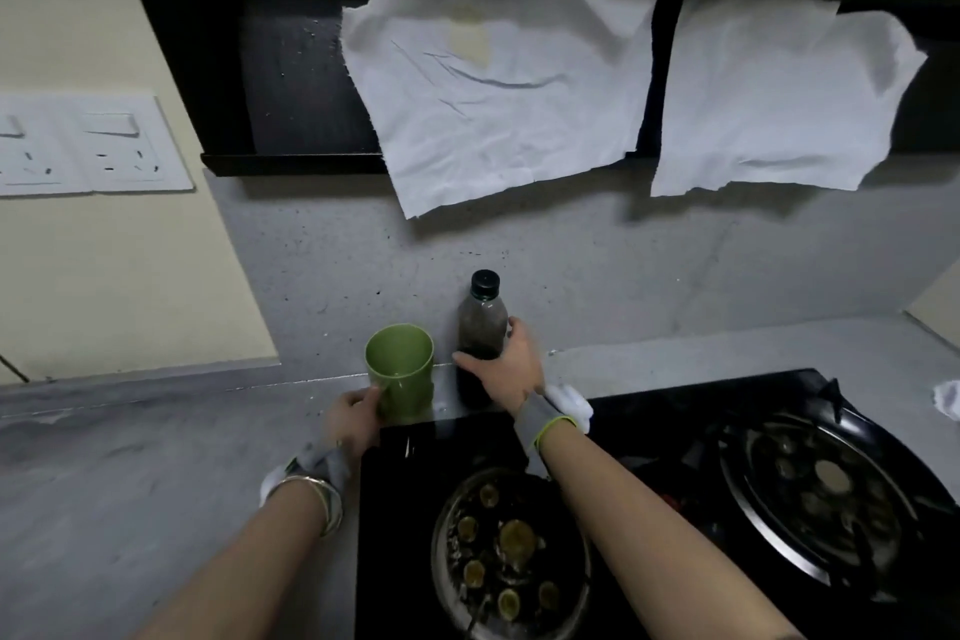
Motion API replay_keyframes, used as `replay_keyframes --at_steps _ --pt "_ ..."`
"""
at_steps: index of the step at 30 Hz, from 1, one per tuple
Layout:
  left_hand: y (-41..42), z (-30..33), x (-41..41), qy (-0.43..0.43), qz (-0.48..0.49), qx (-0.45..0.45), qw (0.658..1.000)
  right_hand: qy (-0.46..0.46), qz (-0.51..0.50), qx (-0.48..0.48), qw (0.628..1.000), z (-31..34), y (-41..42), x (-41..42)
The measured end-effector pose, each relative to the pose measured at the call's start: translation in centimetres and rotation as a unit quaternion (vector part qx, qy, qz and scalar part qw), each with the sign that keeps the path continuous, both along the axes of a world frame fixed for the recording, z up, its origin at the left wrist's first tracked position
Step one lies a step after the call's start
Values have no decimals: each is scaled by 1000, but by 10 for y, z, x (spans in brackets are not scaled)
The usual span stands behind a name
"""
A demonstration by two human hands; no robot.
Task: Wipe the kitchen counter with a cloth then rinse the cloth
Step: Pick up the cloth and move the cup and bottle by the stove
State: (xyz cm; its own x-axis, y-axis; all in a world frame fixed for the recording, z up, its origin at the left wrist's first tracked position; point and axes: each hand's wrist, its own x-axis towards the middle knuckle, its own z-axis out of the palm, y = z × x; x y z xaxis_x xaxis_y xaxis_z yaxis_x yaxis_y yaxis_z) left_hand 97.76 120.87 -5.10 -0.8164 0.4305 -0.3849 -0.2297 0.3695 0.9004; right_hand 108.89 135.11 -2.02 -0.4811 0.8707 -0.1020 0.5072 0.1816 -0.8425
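Observation:
My left hand (353,424) grips a green cup (400,372) that stands on the grey counter (156,457) by the back wall. Just right of the cup, my right hand (506,369) holds a dark bottle (482,327) with a black cap, fingers curled round its lower body. A white bundle, perhaps a cloth (569,403), lies on the counter just behind my right wrist, partly hidden by it. A second bit of white cloth (948,398) shows at the far right edge.
A black gas stove (649,431) fills the lower right, with two burners (511,556) (821,494). White paper sheets (498,83) hang from a dark range hood above. Wall sockets (88,146) sit on the left wall.

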Motion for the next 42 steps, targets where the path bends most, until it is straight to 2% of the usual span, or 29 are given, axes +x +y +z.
replay_keyframes --at_steps 5,9,12,16,20,26,30,35,42 --pt "7 -8 2 -58 10 16 998 -11 -25 -2 1000 -11 18 -22" --pt "7 -2 9 -68 16 48 996 -5 -37 15 999 -10 18 -15" --pt "3 7 16 -89 37 99 990 44 -23 7 999 -3 14 -1" --pt "-10 22 30 -107 45 133 984 138 -55 -33 988 20 4 17" --pt "-33 38 46 -99 57 157 981 175 -44 -52 982 41 -2 39" --pt "-73 67 82 -81 50 179 979 152 -36 9 988 71 -28 96" --pt "-116 86 137 -81 26 196 977 164 -46 21 985 87 -67 162" --pt "-136 103 174 -94 18 219 971 172 -42 22 984 103 -85 203" --pt "-165 119 254 -106 -49 216 969 175 -56 44 982 129 -132 303"
